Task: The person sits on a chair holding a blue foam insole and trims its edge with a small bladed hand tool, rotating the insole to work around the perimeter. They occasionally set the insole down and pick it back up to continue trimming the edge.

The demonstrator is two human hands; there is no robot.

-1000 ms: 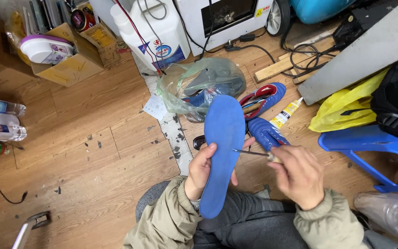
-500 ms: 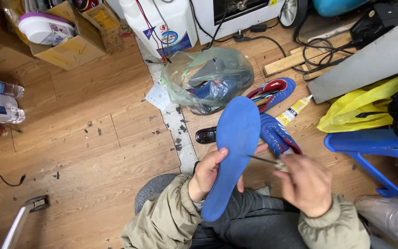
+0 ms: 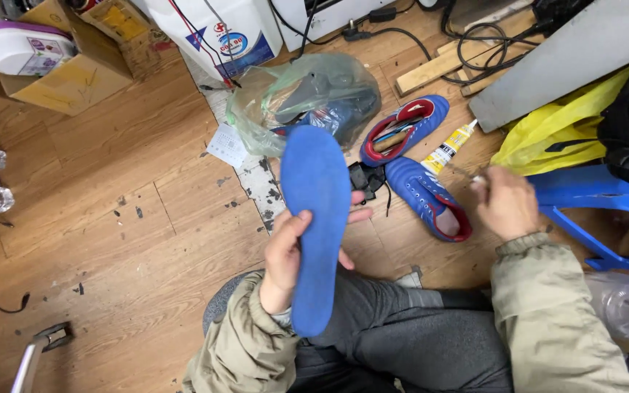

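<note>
The left hand (image 3: 285, 255) has its thumb laid across the near face of a long blue insole (image 3: 316, 225) and its fingers (image 3: 354, 216) curled round the far edge, their tips showing past it at three o'clock, so the insole is clamped upright in front of the lap, toe end at twelve o'clock and heel end down by the knee. The right hand (image 3: 505, 202) sits well apart at three o'clock from the insole, fingers drawn together around something small and thin at its tips; it is blurred, so what it pinches cannot be told. Just beyond those fingertips, at eleven o'clock from that hand, lies a small glue tube (image 3: 448, 148) on the wooden floor (image 3: 111, 240). Between the two hands rests a blue shoe with a red lining (image 3: 426, 198), opening turned towards the person, and at twelve o'clock from it a second blue shoe (image 3: 405, 129) with tools stuck inside. At twelve o'clock from the insole's toe sits a crumpled clear plastic bag (image 3: 303, 98). A blue plastic stool (image 3: 591, 211) stands at three o'clock from the right hand, with a yellow bag (image 3: 547, 142) above it. A cardboard box (image 3: 67, 80) sits far off at ten o'clock.
</note>
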